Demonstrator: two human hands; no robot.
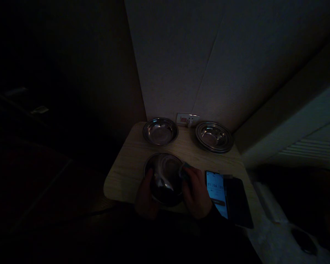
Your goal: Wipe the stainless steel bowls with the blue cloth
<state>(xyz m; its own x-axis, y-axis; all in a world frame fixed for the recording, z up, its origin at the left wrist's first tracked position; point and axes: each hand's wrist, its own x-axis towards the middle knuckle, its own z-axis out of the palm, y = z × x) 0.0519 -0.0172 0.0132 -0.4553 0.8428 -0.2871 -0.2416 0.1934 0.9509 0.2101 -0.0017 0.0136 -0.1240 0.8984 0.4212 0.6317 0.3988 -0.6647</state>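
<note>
A shiny metal bowl (165, 183) is tilted over the table's near edge, between my two hands. Its side facing me looks rounded, though the dim light makes it hard to tell inside from outside. My left hand (146, 200) grips the bowl's left rim. On the opposite side, my right hand (196, 192) is closed around a small greyish, cloth-like thing (183, 169) pressed against the bowl's surface. Farther back on the left lies another metal bowl (161, 132), facing up. Several nested metal bowls (213, 136) sit at the back right.
A small wood-grain table (121, 179) stands against the wall. Right of my right hand lie a lit phone (216, 194) showing a timer and a dark flat device (239, 201). A power socket (187, 119) with a plug is on the wall behind the bowls.
</note>
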